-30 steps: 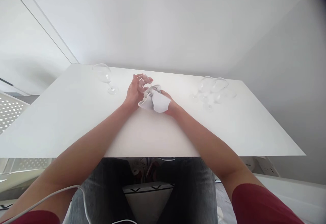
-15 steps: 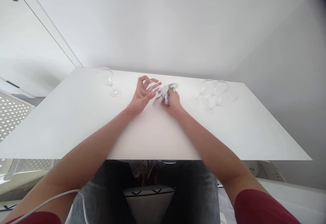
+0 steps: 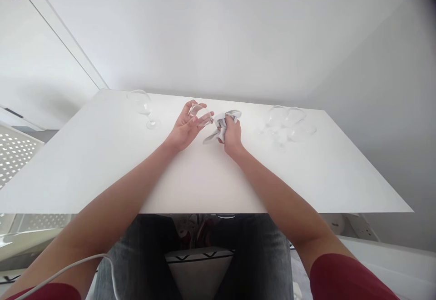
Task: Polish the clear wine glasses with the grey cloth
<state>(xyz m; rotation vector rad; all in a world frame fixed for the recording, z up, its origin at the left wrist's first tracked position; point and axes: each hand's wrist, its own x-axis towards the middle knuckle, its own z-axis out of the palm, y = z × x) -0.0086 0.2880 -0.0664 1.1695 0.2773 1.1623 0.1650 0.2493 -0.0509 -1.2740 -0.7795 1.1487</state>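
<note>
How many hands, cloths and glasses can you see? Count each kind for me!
Hands: 2 (left hand, right hand)
Cloths: 1 (white cloth)
Glasses: 5 (held glass, far-left glass, apparently three right-side glasses, see-through and overlapping)
Total: 8, if those three are right

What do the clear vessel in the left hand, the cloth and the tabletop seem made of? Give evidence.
Clear vessel: glossy, perhaps glass or plastic; the left hand shows through. Cloth: matt, likely fabric; it hangs in folds. Tabletop: smooth, perhaps laminate or painted board; plain white, no grain visible.
</note>
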